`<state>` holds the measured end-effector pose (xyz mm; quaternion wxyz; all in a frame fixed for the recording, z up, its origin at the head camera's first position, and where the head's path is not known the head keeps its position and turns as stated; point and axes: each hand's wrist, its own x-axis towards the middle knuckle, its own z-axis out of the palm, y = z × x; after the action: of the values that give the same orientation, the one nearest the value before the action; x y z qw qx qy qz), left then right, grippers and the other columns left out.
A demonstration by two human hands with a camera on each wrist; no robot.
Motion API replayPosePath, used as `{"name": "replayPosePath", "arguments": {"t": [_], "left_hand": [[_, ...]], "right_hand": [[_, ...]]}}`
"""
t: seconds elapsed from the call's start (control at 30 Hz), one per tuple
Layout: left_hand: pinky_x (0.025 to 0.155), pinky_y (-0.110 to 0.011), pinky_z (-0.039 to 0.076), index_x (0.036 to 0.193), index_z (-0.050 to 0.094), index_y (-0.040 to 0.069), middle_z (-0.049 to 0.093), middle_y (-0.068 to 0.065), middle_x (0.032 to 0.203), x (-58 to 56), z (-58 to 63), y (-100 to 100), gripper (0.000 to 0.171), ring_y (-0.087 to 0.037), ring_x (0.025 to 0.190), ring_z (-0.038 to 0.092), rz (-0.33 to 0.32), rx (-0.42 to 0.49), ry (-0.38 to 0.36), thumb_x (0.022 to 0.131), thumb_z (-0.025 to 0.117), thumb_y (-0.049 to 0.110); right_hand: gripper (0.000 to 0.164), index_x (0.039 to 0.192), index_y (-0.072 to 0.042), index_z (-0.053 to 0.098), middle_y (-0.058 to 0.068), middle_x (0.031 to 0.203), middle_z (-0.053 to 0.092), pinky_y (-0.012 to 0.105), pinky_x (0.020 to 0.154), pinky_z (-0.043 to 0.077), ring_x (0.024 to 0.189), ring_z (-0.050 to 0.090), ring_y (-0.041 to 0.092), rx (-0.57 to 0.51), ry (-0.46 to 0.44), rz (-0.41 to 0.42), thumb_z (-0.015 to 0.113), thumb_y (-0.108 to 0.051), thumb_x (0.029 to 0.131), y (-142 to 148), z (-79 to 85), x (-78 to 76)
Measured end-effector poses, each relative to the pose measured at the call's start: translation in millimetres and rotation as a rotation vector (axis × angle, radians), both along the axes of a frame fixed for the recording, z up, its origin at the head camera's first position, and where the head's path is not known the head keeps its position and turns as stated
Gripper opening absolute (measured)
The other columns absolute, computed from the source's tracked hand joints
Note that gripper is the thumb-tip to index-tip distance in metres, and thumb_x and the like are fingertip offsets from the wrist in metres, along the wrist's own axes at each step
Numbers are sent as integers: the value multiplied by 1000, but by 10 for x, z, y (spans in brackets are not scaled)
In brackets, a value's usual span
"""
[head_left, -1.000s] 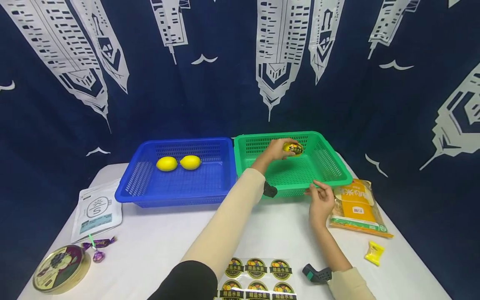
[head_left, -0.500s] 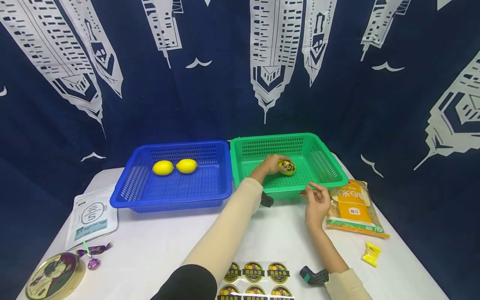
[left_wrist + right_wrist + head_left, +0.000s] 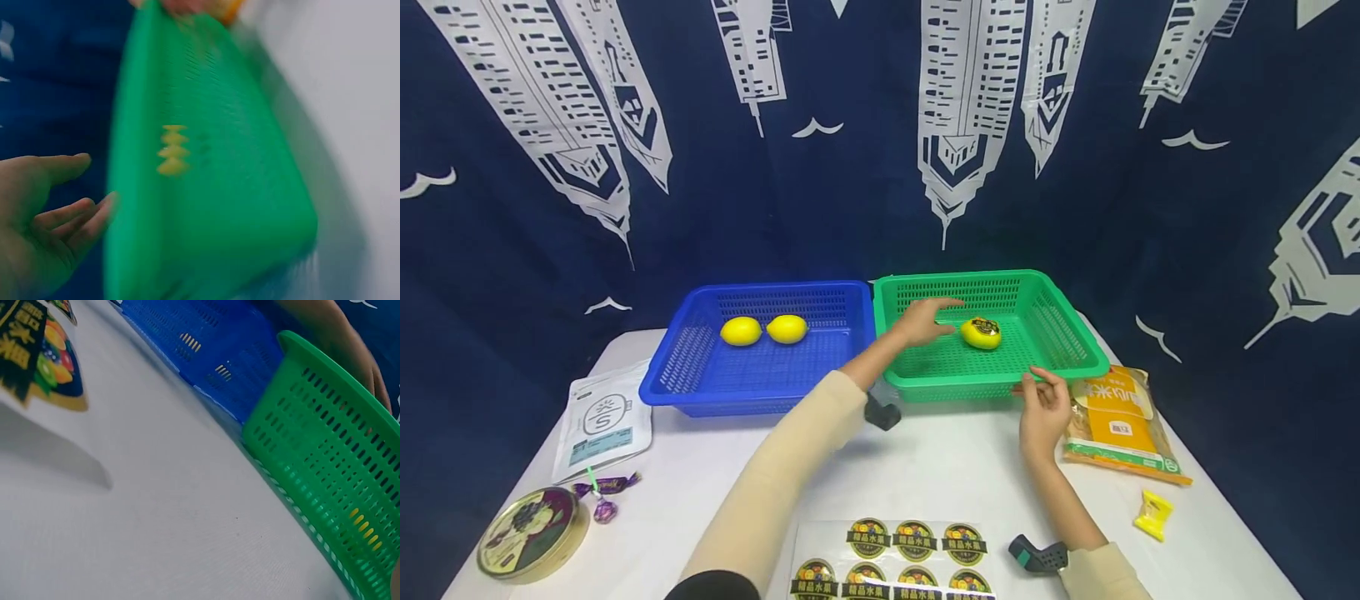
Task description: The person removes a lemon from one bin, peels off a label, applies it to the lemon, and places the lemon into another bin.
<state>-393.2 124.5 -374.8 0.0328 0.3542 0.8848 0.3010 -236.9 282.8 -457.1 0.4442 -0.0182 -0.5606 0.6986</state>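
A yellow lemon [image 3: 981, 334] with a dark round sticker on top lies in the green basket [image 3: 940, 383]. Just to its left, inside the basket's outline, my left hand [image 3: 921, 322] is spread with thumb and fingers apart and holds nothing. The left wrist view, blurred, shows those fingers beside the basket's side wall. My right hand [image 3: 1043, 408] holds the front rim of the green basket near its right corner, fingers bent at the edge. Two lemons without stickers, a left lemon [image 3: 741, 331] and a right lemon [image 3: 787, 328], lie in the blue basket [image 3: 730, 400].
A sticker sheet [image 3: 891, 557] lies at the front. To the right are an orange food bag [image 3: 1120, 425] and a yellow wrapped candy [image 3: 1153, 515]. At left lie a white pouch [image 3: 604, 421], purple candy [image 3: 613, 484], a lollipop [image 3: 604, 510] and a round tin [image 3: 531, 533].
My left hand lowered the stickered lemon into the green basket, let go and drew back to the left. The right hand stays at the basket's front rim.
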Motion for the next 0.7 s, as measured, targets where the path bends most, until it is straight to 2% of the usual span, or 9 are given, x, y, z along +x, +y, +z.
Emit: {"name": "replayPosePath", "arguments": {"t": [0.13,0.17,0.23,0.3,0.37,0.43,0.53,0.6,0.7], "left_hand": [[70,-25,54,129,54,14,55,-8,127,346,232,-744,42,-23,94,64,14,304,-17,88,64,13],[73,-24,54,127,56,12,57,-8,123,444,273,-947,39,-22,98,63,30,383,-7,88,63,12],[77,-25,54,122,58,7,60,-12,118,639,303,-1355,34,-23,99,62,77,524,51,88,63,8],[82,-29,53,117,59,1,61,-16,114,810,251,-1741,30,-28,100,62,153,650,142,87,63,3],[81,-35,53,111,60,-4,62,-20,109,976,155,-2088,28,-32,98,62,292,758,223,84,65,-1],[79,-36,54,108,61,-6,62,-20,105,1127,13,-2376,27,-31,96,62,477,808,312,82,67,-1],[79,-31,52,109,62,-2,59,-17,101,1326,-219,-2673,29,-21,92,58,788,847,372,81,70,5],[78,-32,49,112,61,2,52,-14,99,1418,-369,-2777,33,-19,89,52,954,859,370,81,71,9],[79,-29,49,120,57,8,45,-14,101,1483,-571,-2823,43,-19,90,51,1089,907,284,81,72,15]], "right_hand": [[25,106,12,57,2,65,56,17,53,43,58,50,10,84,-123,-130,62,-4,87,-75,77,69],[25,107,10,58,1,64,56,16,51,40,56,48,8,104,-142,-162,62,-4,87,-91,110,84],[23,108,7,60,-1,65,54,16,50,36,55,44,7,125,-141,-200,62,-4,87,-127,192,115],[21,107,6,60,0,69,54,18,54,36,58,45,7,158,-89,-207,60,-2,87,-170,284,131],[18,104,8,60,2,72,55,19,58,37,63,47,7,194,-20,-190,59,2,87,-249,412,118],[16,101,11,60,6,75,57,20,61,39,67,49,8,261,37,-161,59,6,85,-373,577,68],[16,98,11,60,11,78,60,19,61,42,69,51,8,368,93,-91,62,6,83,-628,844,-119],[17,99,10,61,16,81,62,24,62,45,71,54,9,443,124,-25,64,4,83,-834,1005,-297],[22,103,6,62,18,86,65,34,67,49,79,60,19,518,161,80,67,1,82,-1171,1166,-618]]}}
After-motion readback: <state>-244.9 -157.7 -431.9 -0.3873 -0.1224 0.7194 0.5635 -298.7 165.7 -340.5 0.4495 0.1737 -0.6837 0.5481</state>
